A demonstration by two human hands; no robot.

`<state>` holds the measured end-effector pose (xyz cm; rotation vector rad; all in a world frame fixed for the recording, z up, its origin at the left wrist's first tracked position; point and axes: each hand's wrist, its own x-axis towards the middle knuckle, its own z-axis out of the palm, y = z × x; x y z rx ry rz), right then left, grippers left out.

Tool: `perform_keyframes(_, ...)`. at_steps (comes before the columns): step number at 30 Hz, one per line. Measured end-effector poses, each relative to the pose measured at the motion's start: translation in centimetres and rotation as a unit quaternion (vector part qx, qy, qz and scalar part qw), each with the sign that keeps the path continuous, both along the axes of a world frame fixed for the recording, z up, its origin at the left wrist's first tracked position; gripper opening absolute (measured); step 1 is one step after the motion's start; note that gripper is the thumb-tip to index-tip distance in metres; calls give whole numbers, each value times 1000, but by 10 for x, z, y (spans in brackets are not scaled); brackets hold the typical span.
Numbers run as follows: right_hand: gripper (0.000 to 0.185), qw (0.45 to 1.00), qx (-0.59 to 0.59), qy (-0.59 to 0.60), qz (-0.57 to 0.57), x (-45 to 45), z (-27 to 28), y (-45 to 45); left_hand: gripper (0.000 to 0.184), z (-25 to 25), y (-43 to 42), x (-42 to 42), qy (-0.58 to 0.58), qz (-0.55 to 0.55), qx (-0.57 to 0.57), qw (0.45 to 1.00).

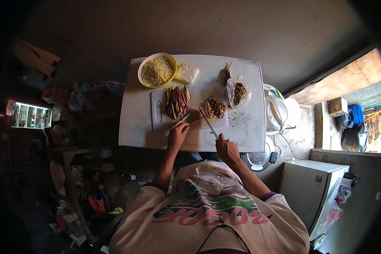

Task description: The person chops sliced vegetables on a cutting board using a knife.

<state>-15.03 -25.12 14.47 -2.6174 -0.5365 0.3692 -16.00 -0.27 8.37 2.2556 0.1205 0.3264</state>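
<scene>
My right hand (227, 149) is closed round the handle of a kitchen knife (210, 124), its blade slanting up and left over the white cutting board (158, 120). Thin eggplant strips (195, 122) are pinched in my left hand (178, 133), their ends pointing toward the blade. Just above that hand lies a bundle of purple-skinned eggplant strips (178, 101) on the board. Beyond the knife tip sits a heap of small diced eggplant pieces (214, 107).
A yellow bowl (173, 76) of pale shredded food and a white wrapped packet (187, 73) stand at the table's far left. An eggplant (227, 75) and a clear plastic bag (237, 93) with dark bits lie at right. A white fridge (309, 182) stands lower right.
</scene>
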Motion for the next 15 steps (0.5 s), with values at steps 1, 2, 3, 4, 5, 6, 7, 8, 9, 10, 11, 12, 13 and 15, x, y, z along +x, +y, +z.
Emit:
perform_keyframes(1, 27, 1000, -12, 21, 8, 1, 3, 0, 16, 1, 0, 0, 3, -4, -1, 1000)
perform_keyframes(2, 32, 999, -25, 43, 15, 2, 6, 1, 16, 1, 0, 0, 3, -3, -1, 1000)
perform_keyframes(3, 32, 999, -25, 43, 16, 2, 8, 1, 16, 0, 0, 0, -2, -5, -3, 1000)
perform_keyframes(4, 30, 999, -24, 42, 13, 2, 9, 2, 15, 0, 1, 1, -8, -7, -4, 1000)
perform_keyframes(5, 28, 999, -23, 41, 11, 2, 10, 3, 15, 0, 0, 1, -7, -5, -4, 1000)
perform_keyframes(6, 28, 999, -23, 41, 13, 2, 4, 3, 15, 0, 0, 1, -9, -9, -4, 1000)
perform_keyframes(7, 25, 1000, -12, 20, 4, 1, -9, 5, 15, 1, 1, 1, -10, -12, -2, 1000)
perform_keyframes(8, 23, 1000, -1, -1, -7, 0, -22, 7, 15, 2, 1, 0, -10, -11, -1, 1000)
perform_keyframes(9, 23, 1000, -1, -1, -8, 0, -36, 9, 15, 4, 0, -1, 11, -5, -16, 1000)
perform_keyframes(10, 23, 1000, 15, -5, -13, 3, -48, 13, 14, 4, -1, 0, 30, 1, -31, 999)
perform_keyframes(11, 23, 999, 33, -10, -16, 6, -59, 16, 14, 2, -1, 3, 28, 2, -29, 999)
perform_keyframes(12, 23, 999, 37, -5, -3, 14, -64, 20, 14, -4, 2, 3, 12, -8, -14, 1000)
perform_keyframes(13, 23, 999, 39, -3, -3, 22, -69, 27, 14, -5, 2, 1, -1, -20, 0, 1000)
perform_keyframes(15, 23, 994, 39, -105, -5, 38, -77, 38, 14, -3, -1, -2, 20, -13, -7, 1000)
